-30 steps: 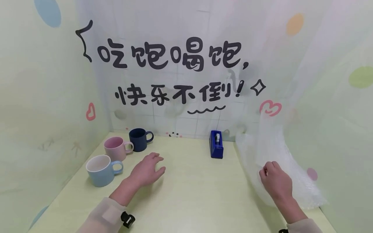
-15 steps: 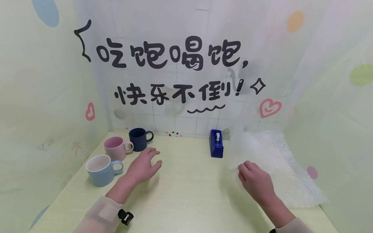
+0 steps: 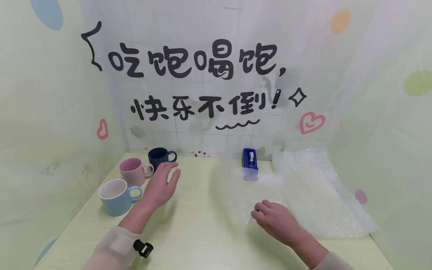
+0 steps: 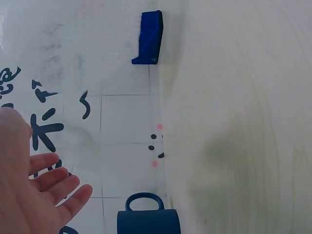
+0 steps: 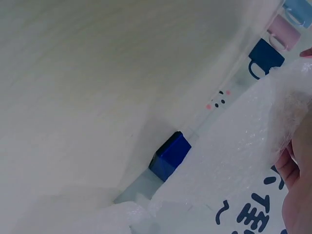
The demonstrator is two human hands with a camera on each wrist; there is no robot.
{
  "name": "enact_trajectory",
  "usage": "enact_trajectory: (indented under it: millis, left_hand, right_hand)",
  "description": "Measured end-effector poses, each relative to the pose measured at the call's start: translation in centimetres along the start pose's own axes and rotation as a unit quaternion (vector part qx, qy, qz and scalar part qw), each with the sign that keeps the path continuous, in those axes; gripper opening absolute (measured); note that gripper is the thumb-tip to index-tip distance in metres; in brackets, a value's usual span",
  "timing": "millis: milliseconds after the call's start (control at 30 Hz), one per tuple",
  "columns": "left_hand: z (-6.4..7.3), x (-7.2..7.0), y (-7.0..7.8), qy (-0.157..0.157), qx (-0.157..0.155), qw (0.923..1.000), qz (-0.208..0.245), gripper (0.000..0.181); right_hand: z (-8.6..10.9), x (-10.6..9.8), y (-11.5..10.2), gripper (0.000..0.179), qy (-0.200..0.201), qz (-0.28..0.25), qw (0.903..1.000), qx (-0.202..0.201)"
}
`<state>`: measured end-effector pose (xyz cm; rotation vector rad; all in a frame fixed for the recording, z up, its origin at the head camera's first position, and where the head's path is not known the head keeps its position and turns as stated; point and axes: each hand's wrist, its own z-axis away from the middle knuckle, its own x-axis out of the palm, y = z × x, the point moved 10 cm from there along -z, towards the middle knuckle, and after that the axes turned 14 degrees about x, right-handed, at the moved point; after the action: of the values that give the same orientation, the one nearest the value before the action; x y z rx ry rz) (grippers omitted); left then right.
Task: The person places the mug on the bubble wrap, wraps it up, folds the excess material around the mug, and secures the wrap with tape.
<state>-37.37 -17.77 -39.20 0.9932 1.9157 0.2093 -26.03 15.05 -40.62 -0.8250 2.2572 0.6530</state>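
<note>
My right hand (image 3: 278,221) pinches the edge of a clear sheet of bubble wrap (image 3: 243,195) above the middle right of the table. In the right wrist view, the bubble wrap (image 5: 234,141) hangs from those fingers. More bubble wrap (image 3: 324,198) lies at the right; whether it joins the held part I cannot tell. My left hand (image 3: 161,185) hovers over the table with fingers spread and nothing held, beside a light blue mug (image 3: 116,202), a pink mug (image 3: 132,174) and a dark blue mug (image 3: 158,156). The left wrist view also shows the left hand (image 4: 44,190) holding nothing.
At the back stands a blue tape dispenser (image 3: 249,157), its lower part seen through the held wrap. Printed curtains (image 3: 202,123) enclose the pale wooden table (image 3: 192,232) at the back and both sides.
My right hand has moved left and slightly nearer, drawing the bubble wrap across the table toward the middle. My left hand has drifted a little left, toward the mugs.
</note>
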Motion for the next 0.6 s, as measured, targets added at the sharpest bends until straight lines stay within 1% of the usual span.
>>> enact_trajectory:
  millis: [100, 167, 200, 233, 267, 300, 333, 400, 433, 467, 533, 567, 600]
  left_hand:
    - [-0.3, -0.8, 0.3, 0.038, 0.024, 0.9984, 0.035, 0.050]
    - [-0.4, -1.2, 0.5, 0.053, 0.041, 0.9965, 0.049, 0.048]
    - [-0.5, -1.3, 0.6, 0.055, 0.047, 0.9959, 0.053, 0.047]
    - [-0.6, -1.3, 0.7, 0.050, 0.052, 0.9958, 0.056, 0.046]
    - [-0.7, -1.1, 0.8, 0.038, 0.054, 0.9961, 0.059, 0.045]
    - [-0.7, -0.7, 0.9, 0.017, 0.056, 0.9965, 0.061, 0.044]
    - [-0.7, -0.2, 1.0, -0.013, 0.052, 0.9967, 0.061, 0.043]
    - [-0.3, 1.1, 0.8, -0.091, 0.036, 0.9940, 0.049, 0.044]
    - [0.1, 1.9, 0.7, -0.137, 0.024, 0.9894, 0.041, 0.048]
    - [0.6, 2.7, 0.4, -0.185, 0.012, 0.9823, 0.029, 0.055]
    - [2.1, 4.3, -0.1, -0.274, -0.010, 0.9617, 0.004, 0.074]
    - [2.8, 4.9, -0.3, -0.309, -0.016, 0.9509, -0.008, 0.085]
    - [3.5, 5.5, -0.6, -0.337, -0.021, 0.9411, -0.016, 0.094]
  right_hand:
    - [0.5, 0.9, -0.9, 0.039, -0.034, -0.010, 0.9991, -0.024]
    - [0.9, 1.3, -1.3, 0.025, -0.053, -0.017, 0.9979, -0.033]
    - [1.0, 1.5, -1.4, 0.018, -0.061, -0.021, 0.9973, -0.036]
    - [1.2, 1.6, -1.5, 0.012, -0.068, -0.026, 0.9967, -0.037]
    - [1.3, 1.7, -1.5, 0.010, -0.073, -0.031, 0.9962, -0.036]
    - [1.4, 1.9, -1.6, 0.011, -0.078, -0.037, 0.9957, -0.034]
    - [1.4, 1.9, -1.6, 0.014, -0.082, -0.045, 0.9951, -0.031]
    - [1.4, 2.1, -1.5, 0.022, -0.090, -0.064, 0.9937, -0.022]
    - [1.4, 2.1, -1.5, 0.025, -0.093, -0.074, 0.9928, -0.017]
    - [1.4, 2.2, -1.4, 0.028, -0.097, -0.083, 0.9917, -0.011]
    - [1.4, 2.4, -1.3, 0.030, -0.115, -0.110, 0.9873, 0.004]
    - [1.4, 2.6, -1.1, 0.029, -0.130, -0.125, 0.9836, 0.014]
    - [1.5, 2.9, -0.9, 0.026, -0.153, -0.147, 0.9768, 0.029]
